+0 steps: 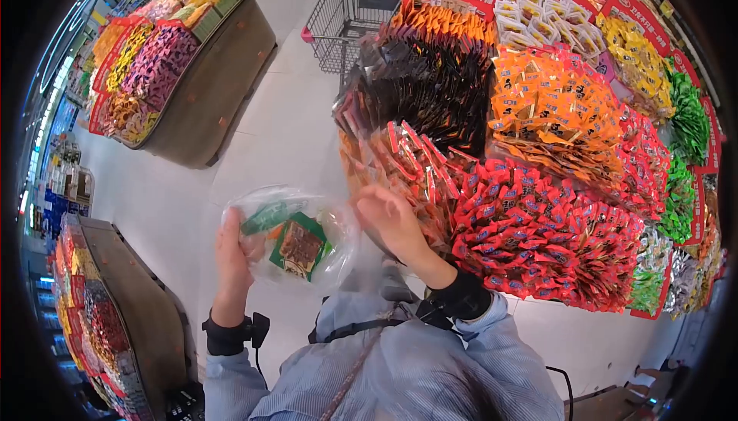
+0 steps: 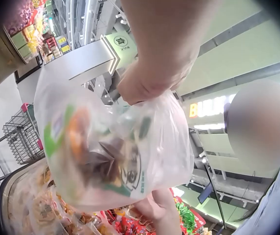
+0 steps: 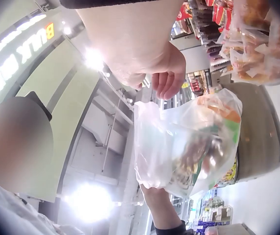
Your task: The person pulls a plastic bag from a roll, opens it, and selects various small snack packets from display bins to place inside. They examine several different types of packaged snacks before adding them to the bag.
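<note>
A clear plastic bag point(image 1: 338, 256) with several packets inside, among them a green one with a brown window point(image 1: 300, 248), hangs in front of the person's body. The left hand point(image 1: 234, 256) grips the bag's left rim; in the left wrist view the left hand point(image 2: 149, 81) is at the top of the bag point(image 2: 174, 142). Just beyond the bag's right side is the right hand point(image 1: 396, 229), its fingers loosely bent and holding nothing. The right wrist view shows that right hand point(image 3: 145, 58) apart from the bag point(image 3: 152, 142).
A display of wrapped snacks point(image 1: 546, 229) in red, orange and black stands close on the right. Beyond it is a shopping cart point(image 1: 346, 17). Two more snack bins point(image 1: 207, 83) stand on the left, with pale floor point(image 1: 284, 113) between.
</note>
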A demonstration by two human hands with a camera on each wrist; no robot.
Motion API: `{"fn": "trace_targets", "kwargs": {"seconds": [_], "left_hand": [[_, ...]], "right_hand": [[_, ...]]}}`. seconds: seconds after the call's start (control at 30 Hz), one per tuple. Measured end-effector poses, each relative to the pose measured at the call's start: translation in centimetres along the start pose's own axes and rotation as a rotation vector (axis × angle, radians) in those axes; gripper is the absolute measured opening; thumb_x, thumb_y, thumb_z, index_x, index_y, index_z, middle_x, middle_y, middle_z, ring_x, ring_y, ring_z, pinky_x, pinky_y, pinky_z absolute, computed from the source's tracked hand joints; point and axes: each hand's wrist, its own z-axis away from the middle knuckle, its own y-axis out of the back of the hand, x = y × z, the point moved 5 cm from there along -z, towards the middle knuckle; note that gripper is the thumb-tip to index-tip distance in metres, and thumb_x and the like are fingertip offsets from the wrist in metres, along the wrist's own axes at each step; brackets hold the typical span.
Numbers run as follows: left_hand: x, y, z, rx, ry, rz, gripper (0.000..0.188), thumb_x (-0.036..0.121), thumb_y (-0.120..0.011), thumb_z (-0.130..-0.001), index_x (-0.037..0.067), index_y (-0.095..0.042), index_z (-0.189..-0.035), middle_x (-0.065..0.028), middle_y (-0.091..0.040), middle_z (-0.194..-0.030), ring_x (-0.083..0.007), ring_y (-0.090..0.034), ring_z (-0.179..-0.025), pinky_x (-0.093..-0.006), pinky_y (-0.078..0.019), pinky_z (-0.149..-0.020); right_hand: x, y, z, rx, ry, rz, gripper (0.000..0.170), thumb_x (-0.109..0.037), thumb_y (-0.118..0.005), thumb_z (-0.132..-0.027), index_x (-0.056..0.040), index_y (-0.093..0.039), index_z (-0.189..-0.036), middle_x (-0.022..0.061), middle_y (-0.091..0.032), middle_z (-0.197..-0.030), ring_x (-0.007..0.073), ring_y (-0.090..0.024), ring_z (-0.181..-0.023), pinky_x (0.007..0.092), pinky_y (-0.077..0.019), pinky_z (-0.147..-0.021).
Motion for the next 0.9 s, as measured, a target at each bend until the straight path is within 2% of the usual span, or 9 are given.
{"fn": "trace_targets", "kwargs": {"seconds": [0.23, 0.33, 0.43, 0.47, 0.63, 0.67, 0.7, 0.8, 0.9], "left_hand": [[0.4, 0.0, -9.8, -0.172, 0.078, -0.017, 0.027, 0.029, -0.038, -0.091, 0.012, -0.038, -0.071, 0.0074, -0.022, -0.047, -0.0026, -0.019, -0.036, -0.0206, -0.0129, -0.035], [1.0, 0.4, -14.0, -0.256, 0.123, -0.034, 0.026, 0.029, -0.038, -0.091, 0.012, -0.038, -0.070, 0.0076, -0.021, -0.048, -0.0028, -0.018, -0.038, -0.0205, -0.0125, -0.036], [1.6, 1.5, -18.5, -0.399, 0.137, -0.052, 0.026, 0.029, -0.038, -0.091, 0.013, -0.038, -0.070, 0.0078, -0.021, -0.049, -0.0027, -0.017, -0.039, -0.0203, -0.0123, -0.037], [1.6, 1.9, -20.0, -0.455, 0.139, -0.059, 0.026, 0.029, -0.038, -0.091, 0.013, -0.038, -0.070, 0.0078, -0.020, -0.049, -0.0026, -0.017, -0.039, -0.0202, -0.0123, -0.037], [3.3, 3.0, -25.8, -0.635, 0.185, -0.055, 0.026, 0.029, -0.039, -0.090, 0.014, -0.038, -0.070, 0.0078, -0.022, -0.051, -0.0026, -0.018, -0.041, -0.0205, -0.0126, -0.038], [3.7, 3.1, -26.7, -0.632, 0.181, -0.080, 0.026, 0.029, -0.038, -0.090, 0.014, -0.038, -0.070, 0.0077, -0.022, -0.051, -0.0027, -0.018, -0.041, -0.0206, -0.0128, -0.038], [4.0, 3.3, -27.7, -0.627, 0.174, -0.104, 0.026, 0.029, -0.038, -0.091, 0.014, -0.037, -0.070, 0.0076, -0.022, -0.051, -0.0029, -0.018, -0.041, -0.0207, -0.0130, -0.038], [4.2, 3.8, -30.5, -0.730, 0.230, -0.055, 0.024, 0.027, -0.043, -0.089, 0.007, -0.053, -0.080, 0.0066, -0.041, -0.060, -0.0008, -0.030, -0.049, -0.0171, -0.0244, -0.044], [5.0, 1.8, -31.9, -0.711, 0.185, -0.111, 0.031, 0.029, -0.038, -0.090, 0.013, -0.034, -0.063, 0.0065, -0.023, -0.050, -0.0036, -0.019, -0.041, -0.0211, -0.0135, -0.038]], "right_hand": [[-0.5, 4.5, -2.6, 0.334, 0.086, 0.131, 0.008, -0.004, -0.051, -0.082, -0.0002, -0.051, -0.089, 0.0032, -0.054, -0.078, 0.0075, -0.052, -0.072, 0.0206, -0.0441, -0.064], [-1.1, 5.8, -3.7, 0.509, 0.190, 0.359, 0.006, -0.004, -0.052, -0.081, -0.0004, -0.053, -0.085, 0.0032, -0.056, -0.076, 0.0073, -0.052, -0.069, 0.0196, -0.0430, -0.062], [-1.1, 7.3, -4.6, 0.715, 0.179, 0.905, 0.006, -0.004, -0.053, -0.078, -0.0013, -0.054, -0.083, -0.0010, -0.055, -0.074, 0.0057, -0.051, -0.068, 0.0202, -0.0417, -0.061], [-1.0, 7.5, -4.8, 0.811, 0.149, 0.959, 0.011, -0.006, -0.058, -0.075, -0.0007, -0.055, -0.084, 0.0082, -0.060, -0.077, 0.0153, -0.058, -0.070, 0.0258, -0.0437, -0.062], [1.2, 8.2, -6.1, 0.901, 0.048, 1.184, 0.014, -0.003, -0.059, -0.071, 0.0001, -0.057, -0.085, 0.0128, -0.060, -0.083, 0.0231, -0.059, -0.077, 0.0298, -0.0456, -0.066], [1.5, 8.2, -6.4, 0.916, 0.057, 1.261, 0.014, 0.000, -0.058, -0.072, 0.0010, -0.057, -0.086, 0.0111, -0.060, -0.076, 0.0173, -0.058, -0.072, 0.0270, -0.0448, -0.064], [1.8, 8.1, -6.6, 0.930, 0.069, 1.343, 0.016, 0.001, -0.059, -0.071, 0.0010, -0.056, -0.087, 0.0115, -0.060, -0.077, 0.0184, -0.059, -0.071, 0.0273, -0.0450, -0.063], [3.0, 8.9, -7.0, 0.991, 0.055, 1.443, 0.019, 0.002, -0.060, -0.068, 0.0005, -0.056, -0.087, 0.0121, -0.059, -0.079, 0.0213, -0.058, -0.073, 0.0288, -0.0452, -0.065], [3.5, 8.8, -7.3, 0.999, 0.015, 1.527, 0.018, 0.000, -0.060, -0.066, -0.0004, -0.056, -0.084, 0.0131, -0.057, -0.082, 0.0273, -0.054, -0.081, 0.0336, -0.0438, -0.071]]}}
